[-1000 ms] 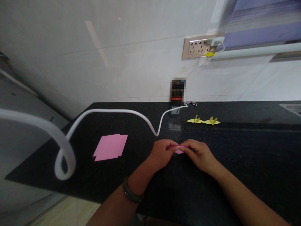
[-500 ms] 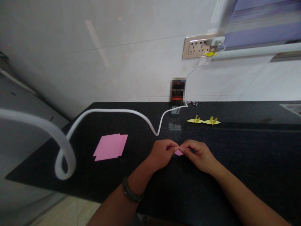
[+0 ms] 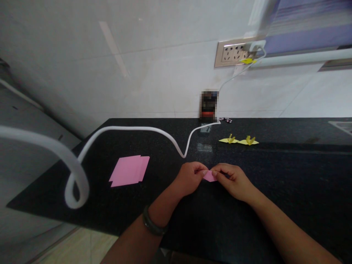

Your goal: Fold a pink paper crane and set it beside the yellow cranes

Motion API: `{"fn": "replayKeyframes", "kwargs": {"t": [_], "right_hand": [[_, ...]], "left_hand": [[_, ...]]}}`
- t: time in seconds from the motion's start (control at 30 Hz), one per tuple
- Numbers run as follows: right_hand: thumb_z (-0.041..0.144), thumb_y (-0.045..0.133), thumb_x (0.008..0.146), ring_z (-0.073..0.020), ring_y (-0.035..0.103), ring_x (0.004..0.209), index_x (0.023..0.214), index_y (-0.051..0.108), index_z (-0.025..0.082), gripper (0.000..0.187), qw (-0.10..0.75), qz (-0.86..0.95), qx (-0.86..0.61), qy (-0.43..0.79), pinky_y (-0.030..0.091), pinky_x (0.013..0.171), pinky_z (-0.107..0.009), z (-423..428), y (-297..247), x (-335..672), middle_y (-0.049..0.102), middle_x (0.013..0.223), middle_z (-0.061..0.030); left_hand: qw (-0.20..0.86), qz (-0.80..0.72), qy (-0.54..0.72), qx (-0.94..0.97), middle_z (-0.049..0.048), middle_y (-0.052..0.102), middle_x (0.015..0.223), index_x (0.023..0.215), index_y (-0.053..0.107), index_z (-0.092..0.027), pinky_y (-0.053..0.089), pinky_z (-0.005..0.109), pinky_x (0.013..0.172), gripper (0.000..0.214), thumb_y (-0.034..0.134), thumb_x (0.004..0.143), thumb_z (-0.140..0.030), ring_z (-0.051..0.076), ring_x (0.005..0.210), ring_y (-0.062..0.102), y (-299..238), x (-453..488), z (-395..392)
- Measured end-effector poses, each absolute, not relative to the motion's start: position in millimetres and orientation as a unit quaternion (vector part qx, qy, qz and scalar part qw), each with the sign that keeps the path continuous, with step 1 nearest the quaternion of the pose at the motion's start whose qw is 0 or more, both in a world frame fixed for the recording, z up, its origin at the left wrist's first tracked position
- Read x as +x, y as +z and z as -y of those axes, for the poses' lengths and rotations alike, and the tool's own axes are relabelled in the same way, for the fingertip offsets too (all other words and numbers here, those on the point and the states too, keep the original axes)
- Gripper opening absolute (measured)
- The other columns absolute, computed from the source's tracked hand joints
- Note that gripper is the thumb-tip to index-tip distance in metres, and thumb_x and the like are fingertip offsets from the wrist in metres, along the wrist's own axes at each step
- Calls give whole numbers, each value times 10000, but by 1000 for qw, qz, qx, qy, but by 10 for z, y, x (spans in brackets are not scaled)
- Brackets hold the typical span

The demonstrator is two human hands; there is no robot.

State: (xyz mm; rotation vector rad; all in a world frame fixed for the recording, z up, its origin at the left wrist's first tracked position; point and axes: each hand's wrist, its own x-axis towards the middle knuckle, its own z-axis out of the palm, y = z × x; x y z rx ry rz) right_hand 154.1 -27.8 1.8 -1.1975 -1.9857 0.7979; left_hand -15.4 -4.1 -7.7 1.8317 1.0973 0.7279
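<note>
Between my two hands is a small folded piece of pink paper [image 3: 210,176], just above or on the dark countertop [image 3: 209,220]; which of the two I cannot tell. My left hand [image 3: 191,178] is closed, pinching the paper's left side between thumb and fingers. From the other side my right hand [image 3: 231,180] pinches its right edge the same way. Fingers hide both ends of the paper. To the left lies a loose stack of pink paper sheets [image 3: 128,170]. Beyond my right hand sit two folded yellow paper shapes [image 3: 238,141] with upright tips.
A thick white cable [image 3: 132,128] loops across the counter's left side towards a blurred-out device [image 3: 209,106] leaning on the wall. A socket panel [image 3: 231,53] with a plug is above it. Small dark beads [image 3: 226,120] lie near the device. A metal rim [image 3: 342,127] shows at far right.
My fingertips have drawn slightly apart, so more of the folded pink paper shows between them. The stack and the yellow shapes have stayed in place.
</note>
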Motion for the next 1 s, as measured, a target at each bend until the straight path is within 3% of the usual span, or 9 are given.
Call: {"fn": "replayKeyframes", "kwargs": {"t": [0.43, 0.57, 0.67, 0.83, 1.0], "right_hand": [[182, 369, 815, -142, 531, 744, 766, 546, 177, 184, 308, 785, -430, 323, 408, 678, -258, 273, -14, 1586, 575, 783, -36], [221, 383, 821, -148, 529, 799, 968, 523, 197, 205, 327, 753, -457, 342, 406, 728, -279, 267, -34, 1587, 575, 865, -41], [309, 408, 812, -143, 532, 719, 1091, 431, 192, 303, 374, 681, -509, 371, 431, 640, -268, 240, -85, 1583, 567, 805, -35], [371, 506, 736, -106, 477, 536, 733, 532, 151, 222, 342, 656, -514, 435, 393, 481, -217, 225, -133, 1535, 521, 618, 1], [327, 458, 769, -102, 454, 514, 691, 519, 156, 198, 358, 671, -511, 401, 359, 470, -214, 260, -113, 1475, 501, 581, 12]], "left_hand": [[538, -425, 298, 665, 25, 575, 650, 736, 568, -124, 415, 215, 535, 221, 525, 689, -336, 104, 580, 529, -98, -113, 43], [596, -429, 320, 599, 5, 546, 607, 695, 538, -120, 426, 214, 519, 172, 554, 669, -289, 85, 529, 520, -103, -100, 27], [630, -435, 350, 540, -3, 536, 607, 716, 510, -122, 430, 212, 501, 161, 551, 674, -272, 80, 504, 526, -95, -83, 6], [650, -432, 396, 483, -9, 534, 635, 744, 475, -131, 446, 232, 537, 179, 544, 687, -285, 71, 511, 526, -74, -63, 1], [667, -404, 367, 507, -4, 535, 622, 704, 495, -121, 415, 212, 542, 207, 582, 654, -301, 76, 549, 519, -63, -74, 34]]}}
